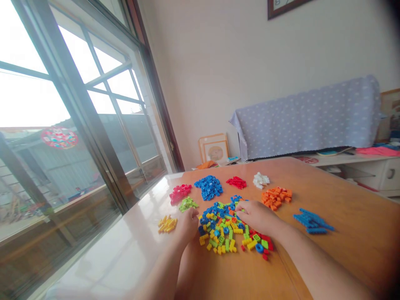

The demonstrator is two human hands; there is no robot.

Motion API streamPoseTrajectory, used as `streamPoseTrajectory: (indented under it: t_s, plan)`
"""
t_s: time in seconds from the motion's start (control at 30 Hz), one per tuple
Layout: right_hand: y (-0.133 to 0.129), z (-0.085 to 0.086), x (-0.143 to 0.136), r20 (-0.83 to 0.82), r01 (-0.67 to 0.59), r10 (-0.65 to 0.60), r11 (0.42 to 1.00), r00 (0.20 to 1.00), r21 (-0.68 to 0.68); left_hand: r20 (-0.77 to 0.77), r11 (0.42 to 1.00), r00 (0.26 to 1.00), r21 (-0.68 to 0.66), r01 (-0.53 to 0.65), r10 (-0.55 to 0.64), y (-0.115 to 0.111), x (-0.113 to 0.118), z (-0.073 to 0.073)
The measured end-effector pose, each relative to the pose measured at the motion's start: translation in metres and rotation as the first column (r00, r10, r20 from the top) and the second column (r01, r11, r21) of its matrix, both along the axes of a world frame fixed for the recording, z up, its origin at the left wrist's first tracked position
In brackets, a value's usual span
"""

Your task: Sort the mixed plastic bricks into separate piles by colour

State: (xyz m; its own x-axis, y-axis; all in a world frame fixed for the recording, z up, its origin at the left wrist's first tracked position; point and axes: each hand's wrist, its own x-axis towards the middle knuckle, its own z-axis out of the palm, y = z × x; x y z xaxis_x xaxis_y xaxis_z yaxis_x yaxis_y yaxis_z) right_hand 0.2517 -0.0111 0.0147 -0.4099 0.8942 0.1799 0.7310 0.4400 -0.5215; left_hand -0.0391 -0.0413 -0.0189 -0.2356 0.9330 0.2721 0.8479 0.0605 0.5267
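Observation:
A mixed pile of toy building bricks (223, 233) in blue, yellow, green, orange and red lies on the wooden table between my hands. At the pile's left edge is my left hand (188, 224), its fingers curled in; whatever they may hold is hidden. My right hand (255, 214) reaches over the right side of the pile, fingertips bent down among the bricks. Its fingers look closed, and I cannot make out a piece in them. Small yellow bricks (167, 224) lie left of my left hand, with light green bricks (188, 203) just beyond it.
Sorted heaps ring the pile: pinkish-red bricks (180, 193), blue bricks (208, 187), red bricks (236, 182), white bricks (260, 180), orange bricks (276, 197) and long blue pieces (312, 221). The table (350, 250) has a window (109, 104) at its left and a cloth-covered object (306, 121) behind.

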Motion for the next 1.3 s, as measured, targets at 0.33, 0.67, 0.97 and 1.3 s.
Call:
streamPoseTrajectory:
  t_s: [0.33,0.67,0.97,1.3]
  plan:
    - [-0.002,-0.001,-0.003,0.015,0.035,-0.034,0.999,0.999,-0.031,-0.172,0.986,0.981,-0.125,-0.107,0.085,0.007,-0.004,-0.007]
    - [0.0,-0.005,-0.006,0.017,0.03,-0.03,0.999,0.999,-0.019,-0.169,0.98,0.984,-0.177,-0.089,0.059,0.012,-0.002,-0.004]
    - [0.0,-0.007,-0.008,-0.001,0.027,-0.027,1.0,1.0,-0.003,0.037,0.996,0.996,-0.014,-0.084,0.085,0.032,-0.007,0.001]
    - [0.002,-0.009,-0.006,-0.003,0.05,-0.05,0.999,0.999,0.014,0.171,0.995,0.98,-0.024,-0.097,0.1,0.086,0.012,0.015]
